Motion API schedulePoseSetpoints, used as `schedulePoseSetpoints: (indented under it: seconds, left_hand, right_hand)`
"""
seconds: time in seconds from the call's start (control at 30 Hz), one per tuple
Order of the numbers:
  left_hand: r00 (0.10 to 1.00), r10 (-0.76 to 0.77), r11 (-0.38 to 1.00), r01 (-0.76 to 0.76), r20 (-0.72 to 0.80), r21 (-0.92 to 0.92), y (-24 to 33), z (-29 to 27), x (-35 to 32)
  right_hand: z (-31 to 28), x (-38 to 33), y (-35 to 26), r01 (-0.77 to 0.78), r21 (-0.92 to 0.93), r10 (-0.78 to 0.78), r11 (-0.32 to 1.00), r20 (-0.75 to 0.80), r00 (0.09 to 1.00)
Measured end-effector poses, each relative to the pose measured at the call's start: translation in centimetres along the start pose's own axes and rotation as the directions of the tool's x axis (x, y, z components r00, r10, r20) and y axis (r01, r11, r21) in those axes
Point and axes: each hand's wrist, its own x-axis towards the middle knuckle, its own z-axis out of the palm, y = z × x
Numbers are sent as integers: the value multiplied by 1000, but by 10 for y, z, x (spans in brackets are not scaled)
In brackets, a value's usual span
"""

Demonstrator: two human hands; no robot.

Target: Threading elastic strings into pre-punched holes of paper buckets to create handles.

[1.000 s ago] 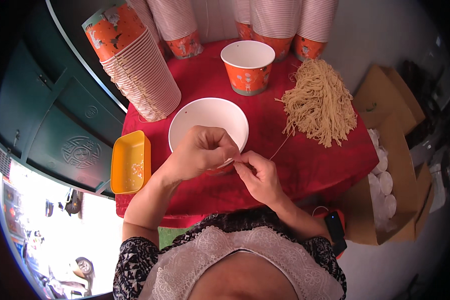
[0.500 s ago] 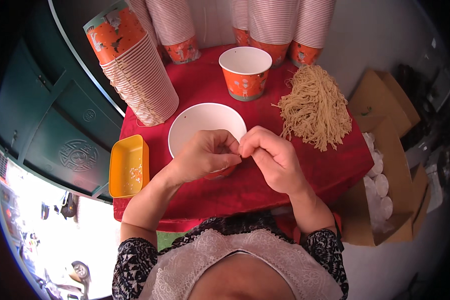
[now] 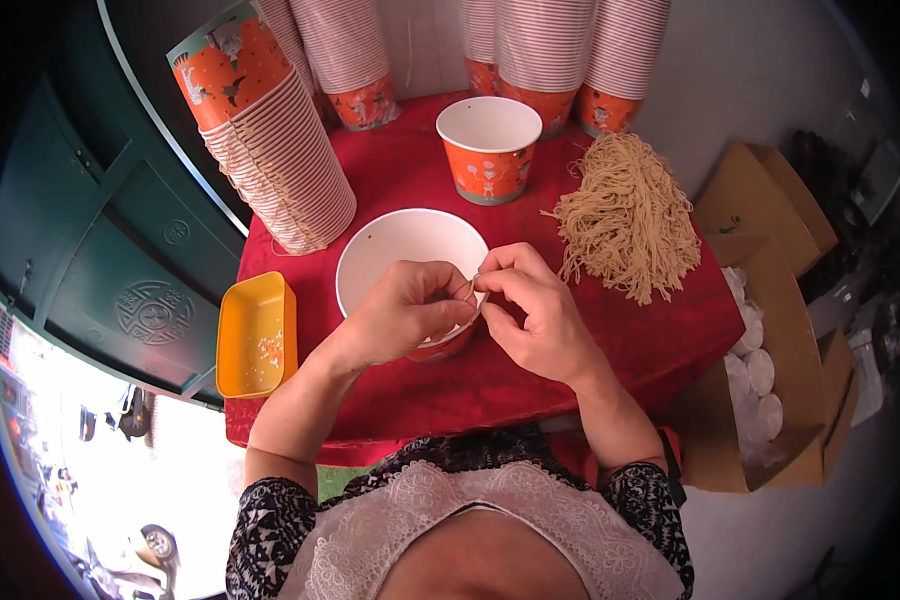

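A white-lined orange paper bucket (image 3: pixel 395 245) stands at the table's near middle, its mouth tilted toward me. Over its right rim my two hands meet. My left hand (image 3: pixel 405 315) is closed in a pinch on a thin pale string (image 3: pixel 473 286), mostly hidden by the fingers. My right hand (image 3: pixel 538 315) pinches at the same spot with its fingertips, its thumb lower against the bucket's side. A small dark hole shows in the bucket's far inner wall. To the right lies a loose heap of beige strings (image 3: pixel 630 220).
Another orange paper bucket (image 3: pixel 488 165) stands behind. A tall leaning stack of buckets (image 3: pixel 280 160), with strings along its side, rises at left above a yellow tray (image 3: pixel 232 345) holding white and orange bits. Wrapped stacks (image 3: pixel 545 50) line the back. An open carton (image 3: pixel 795 400) sits beyond the red-covered table's right edge.
My right hand has shifted slightly left and its fingers have opened out a little, the thumb dropping beside the bucket. The left hand keeps its pinch almost in place.
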Motion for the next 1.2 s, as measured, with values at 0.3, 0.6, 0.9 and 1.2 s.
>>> schedulePoseSetpoints:
  seconds: [0.3, 0.6, 0.9, 1.2]
  left_hand:
    - [1000, -13, 1000, 13, -22, -20, 3, 2, 0]
    - [999, -49, 991, 49, 6, -126, 4, -1, 1]
    - [1000, -11, 998, 10, -19, -68, -1, -1, 1]
    - [999, -44, 995, 44, 2, -88, 2, -2, 1]
  right_hand:
    - [7, -4, 7, 68, -92, -74, 993, -62, 995]
    - [6, -8, 4, 65, -97, -75, 993, -102, 992]
    - [14, -8, 6, 28, -58, -33, 998, -83, 996]
    - [14, -10, 10, 47, -65, -53, 997, -87, 995]
